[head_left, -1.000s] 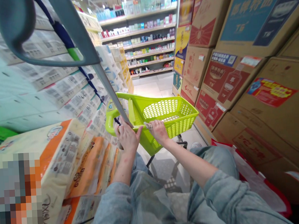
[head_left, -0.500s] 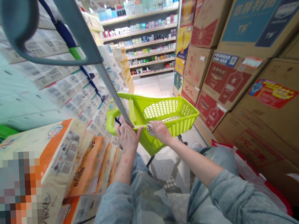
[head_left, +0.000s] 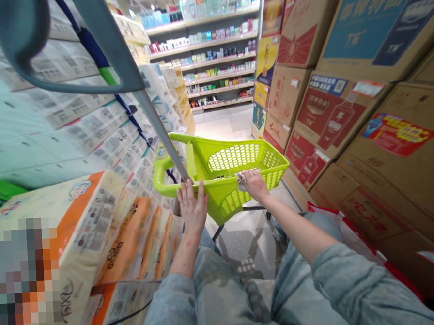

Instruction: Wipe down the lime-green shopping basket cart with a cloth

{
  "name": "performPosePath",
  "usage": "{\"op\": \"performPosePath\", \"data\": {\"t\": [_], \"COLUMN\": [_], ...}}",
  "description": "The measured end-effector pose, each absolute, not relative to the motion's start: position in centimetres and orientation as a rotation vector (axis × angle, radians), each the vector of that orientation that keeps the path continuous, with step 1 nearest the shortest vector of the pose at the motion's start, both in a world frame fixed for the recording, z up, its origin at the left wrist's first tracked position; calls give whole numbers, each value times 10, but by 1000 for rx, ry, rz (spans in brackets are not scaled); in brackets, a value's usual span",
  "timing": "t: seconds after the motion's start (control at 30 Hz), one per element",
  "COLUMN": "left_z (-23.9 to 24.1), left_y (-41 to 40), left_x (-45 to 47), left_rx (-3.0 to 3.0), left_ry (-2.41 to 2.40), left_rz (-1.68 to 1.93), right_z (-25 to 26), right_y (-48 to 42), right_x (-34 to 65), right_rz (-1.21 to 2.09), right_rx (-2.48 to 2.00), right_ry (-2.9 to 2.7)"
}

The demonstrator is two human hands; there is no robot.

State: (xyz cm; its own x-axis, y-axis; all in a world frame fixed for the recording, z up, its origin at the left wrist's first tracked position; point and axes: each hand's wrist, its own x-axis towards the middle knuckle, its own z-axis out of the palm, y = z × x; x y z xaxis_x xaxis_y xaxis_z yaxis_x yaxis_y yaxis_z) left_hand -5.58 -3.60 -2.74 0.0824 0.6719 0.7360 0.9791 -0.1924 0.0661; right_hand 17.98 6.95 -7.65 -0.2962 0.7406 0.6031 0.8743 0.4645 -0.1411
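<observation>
While right hand [head_left: 255, 185] grips cloth [head_left: 241, 179] on cart [head_left: 219, 206], left hand [head_left: 193, 207] lies fingers-spread; carton [head_left: 363, 28] reads "郎牌特曲"

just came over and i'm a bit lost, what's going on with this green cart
A person is at a green cart in a store aisle. The right hand has its grip on a crumpled, light-coloured cloth, or perhaps tissue, at the near rim. The left hand is open, its fingers at the same rim near the lower end of a grey pole. Wrapped packs are stacked to the left, cardboard boxes to the right.
</observation>
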Motion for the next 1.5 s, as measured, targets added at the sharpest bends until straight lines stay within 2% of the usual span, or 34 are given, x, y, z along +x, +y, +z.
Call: {"op": "performPosePath", "data": {"t": [0.4,0.73,0.97,1.13,1.3,1.5], "left_z": [8,-9,-14,-6,-3,-1], "left_y": [-17,-19,-14,-8,-4,-4], "left_x": [-50,-46,-56,-49,-37,-36], "left_rx": [-2113,-2081,-2113,-2118,-2037,-2045], "left_ry": [-1512,-1591,-1502,-1451,-1510,-1511], "left_rz": [-563,-674,-747,-586,-541,-511], "right_z": [-75,-61,-83,-92,-79,-57], "right_y": [67,34,51,64,55,38], "right_x": [170,94,172,202,156,93], "right_rz": [-324,-150,-240,-302,-302,-111], "right_rx": [-1380,-1246,-1283,-1407,-1416,-1292], "right_ry": [-2060,-2011,-2032,-1940,-1906,-1957]}}
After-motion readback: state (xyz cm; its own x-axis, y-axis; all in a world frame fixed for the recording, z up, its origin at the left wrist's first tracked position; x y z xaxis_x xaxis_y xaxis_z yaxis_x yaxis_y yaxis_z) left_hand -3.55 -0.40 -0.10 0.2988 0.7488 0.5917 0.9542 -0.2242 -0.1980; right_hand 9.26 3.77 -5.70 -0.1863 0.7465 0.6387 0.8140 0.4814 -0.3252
